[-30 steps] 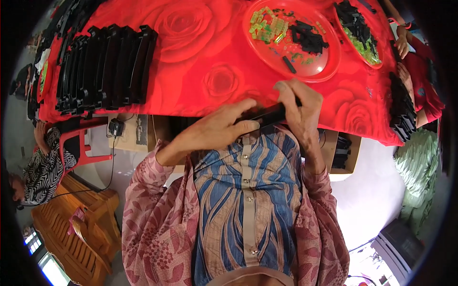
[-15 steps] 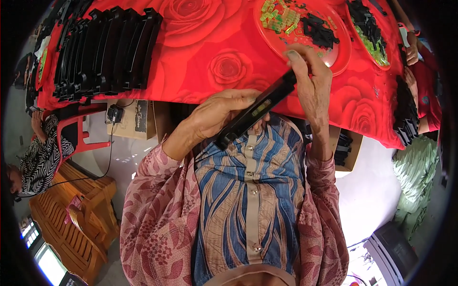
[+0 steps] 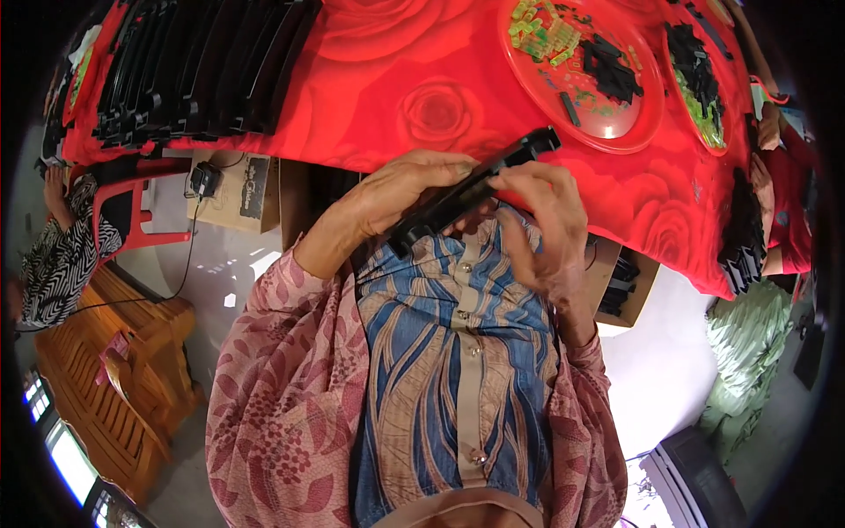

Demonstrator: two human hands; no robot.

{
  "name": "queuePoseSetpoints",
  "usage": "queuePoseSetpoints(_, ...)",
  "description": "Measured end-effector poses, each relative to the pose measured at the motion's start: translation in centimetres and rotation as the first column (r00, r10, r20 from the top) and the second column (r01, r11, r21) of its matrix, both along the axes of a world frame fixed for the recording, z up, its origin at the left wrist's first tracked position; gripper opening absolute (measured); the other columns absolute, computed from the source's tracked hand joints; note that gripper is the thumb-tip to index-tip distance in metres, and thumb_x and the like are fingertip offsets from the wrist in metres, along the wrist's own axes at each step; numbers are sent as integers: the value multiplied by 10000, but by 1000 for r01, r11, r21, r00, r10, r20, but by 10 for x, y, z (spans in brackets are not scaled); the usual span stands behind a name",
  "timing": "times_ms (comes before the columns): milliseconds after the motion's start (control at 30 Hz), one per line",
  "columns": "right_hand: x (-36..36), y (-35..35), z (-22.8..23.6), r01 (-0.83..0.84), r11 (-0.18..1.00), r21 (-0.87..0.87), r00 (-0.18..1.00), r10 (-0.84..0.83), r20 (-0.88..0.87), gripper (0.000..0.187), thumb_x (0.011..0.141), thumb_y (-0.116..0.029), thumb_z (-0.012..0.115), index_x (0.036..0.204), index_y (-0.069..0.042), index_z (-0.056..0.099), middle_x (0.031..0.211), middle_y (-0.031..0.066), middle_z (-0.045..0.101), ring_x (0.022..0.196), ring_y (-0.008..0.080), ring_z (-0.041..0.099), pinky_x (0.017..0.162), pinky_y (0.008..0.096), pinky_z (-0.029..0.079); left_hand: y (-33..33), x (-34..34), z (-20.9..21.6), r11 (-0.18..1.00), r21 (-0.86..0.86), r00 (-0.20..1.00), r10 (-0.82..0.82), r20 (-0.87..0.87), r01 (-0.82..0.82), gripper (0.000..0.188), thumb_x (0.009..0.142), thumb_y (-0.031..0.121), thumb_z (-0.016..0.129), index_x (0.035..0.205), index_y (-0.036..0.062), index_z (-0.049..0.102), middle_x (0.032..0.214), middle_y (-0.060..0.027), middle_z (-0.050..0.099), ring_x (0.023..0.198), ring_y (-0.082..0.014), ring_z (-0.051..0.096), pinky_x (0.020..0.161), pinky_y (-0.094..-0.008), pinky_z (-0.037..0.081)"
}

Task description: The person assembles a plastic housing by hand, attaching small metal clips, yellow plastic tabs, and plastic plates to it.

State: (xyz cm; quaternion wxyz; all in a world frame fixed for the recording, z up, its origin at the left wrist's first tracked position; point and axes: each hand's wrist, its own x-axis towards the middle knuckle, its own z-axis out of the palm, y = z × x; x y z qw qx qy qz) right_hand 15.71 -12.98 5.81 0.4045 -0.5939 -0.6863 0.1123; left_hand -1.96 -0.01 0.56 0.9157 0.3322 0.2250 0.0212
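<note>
Held at a slant in front of my chest is a long black plastic spirit level, its far end up to the right. My left hand is closed round its lower middle, with the thumb along the upper edge. Against the near face rest the fingertips of my right hand. That hand's thumb hangs apart from the level and is smeared by motion; I see nothing in its fingers. Beyond the level lies a round red tray with yellow-green vials and small black pieces.
Several long black plastic bodies stand in a row on the red rose-patterned tablecloth. Another red tray lies at the right, near a co-worker's hand. Cardboard boxes sit under the table.
My right hand has left the level's upper end and come down to its near face, the thumb now apart. The level has turned, so the yellow-green vial in it shows less.
</note>
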Motion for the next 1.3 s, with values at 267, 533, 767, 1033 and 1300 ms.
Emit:
queuePoseSetpoints(267,-12,-6,-6,-170,985,-39,976,174,130,441,708,12,716,1136,34,609,925,130,633,882,302,599,746,417,480,-3,-9,14,982,107,984,-143,-110,155,382,1021,288,470,1209,-23,589,797,-97,662,629,-141,614,572,-242,488)
queuePoseSetpoints(533,-14,-7,-12,-246,969,-12,952,244,186,428,661,-15,670,1079,61,617,893,150,626,841,293,609,723,385,511,-1,-10,-10,972,53,973,-228,-42,230,445,1009,305,506,1317,-9,571,840,-120,667,556,-129,584,471,-228,447)
queuePoseSetpoints(767,-12,-4,-9,-289,957,-29,927,287,240,373,672,-51,660,1027,55,618,870,129,605,814,280,599,709,370,506,-2,-10,-14,960,81,963,-262,-63,267,405,1015,303,484,1245,-12,592,806,-93,653,558,-140,594,494,-251,466)
queuePoseSetpoints(1033,-8,-5,-10,-287,958,15,913,269,305,333,688,-88,649,1001,21,626,901,95,610,820,256,587,678,345,503,-2,-6,2,961,140,971,-228,-77,236,413,1021,383,480,1095,12,649,793,-65,652,571,-125,611,512,-244,487)
queuePoseSetpoints(1300,28,-2,17,125,987,103,987,-113,-114,142,776,59,672,907,5,668,853,116,678,734,241,652,664,317,523,-4,-11,14,975,138,984,-173,-44,177,510,984,456,527,1172,-15,583,823,-83,655,555,-107,590,468,-207,447)
